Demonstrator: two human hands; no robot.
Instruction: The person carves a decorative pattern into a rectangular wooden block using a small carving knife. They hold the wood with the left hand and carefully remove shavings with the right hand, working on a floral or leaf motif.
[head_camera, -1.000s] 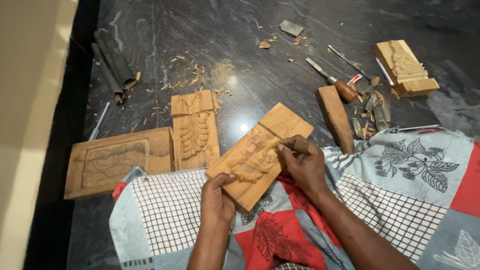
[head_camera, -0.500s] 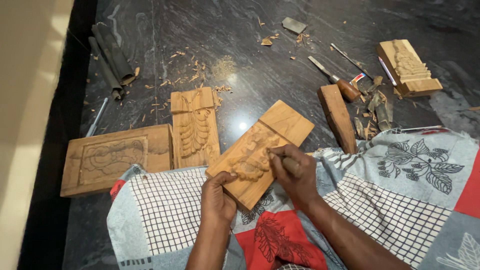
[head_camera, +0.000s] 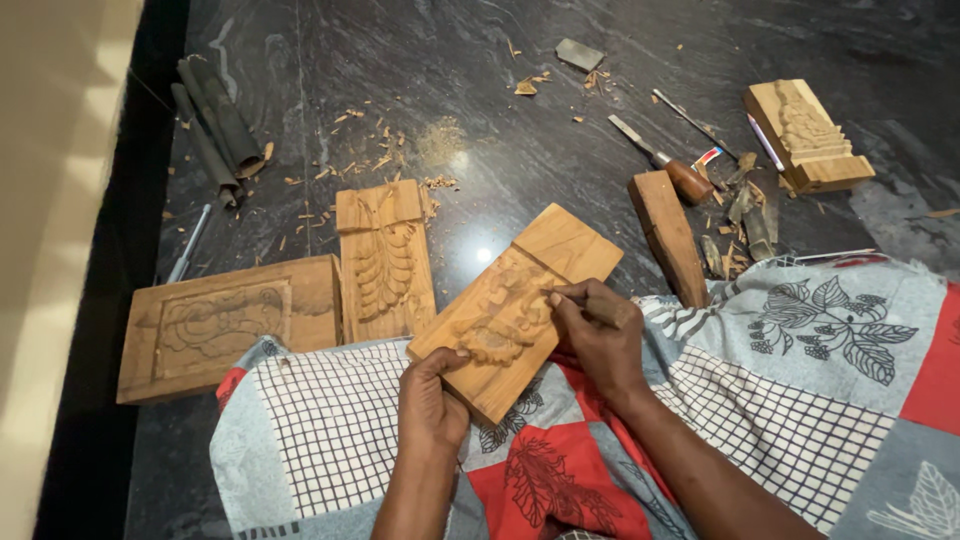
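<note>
A carved wooden panel (head_camera: 515, 308) is lying tilted across the centre of the frame, its lower end resting on a patterned cloth (head_camera: 800, 400) that is covering the person's lap and its upper end reaching out over the dark stone floor (head_camera: 480, 80).

The left hand (head_camera: 432, 398) is sitting at the panel's lower left edge, its grip closing round that edge with the thumb lying on the carved face. The panel is running up and to the right from this grip.

The right hand (head_camera: 600, 335) is resting against the panel's right edge, at mid-length. Its grip is closing tightly round a thin tool (head_camera: 578, 298), and the tool's tip is touching the carved relief just left of the fingers. The tool's blade is too small to make out.

Left of centre, a second carved panel (head_camera: 383, 258) is lying upright in the frame, just beside the held panel. A wide carved board (head_camera: 225, 325) is lying at the left, touching the second panel's side. A plain wooden block (head_camera: 668, 238) is lying right of centre. A chisel (head_camera: 660, 160) with a wooden handle is lying above it, and a small carved piece (head_camera: 808, 135) is sitting at the upper right. Wood chips (head_camera: 375, 150) are lying scattered across the upper middle.
</note>
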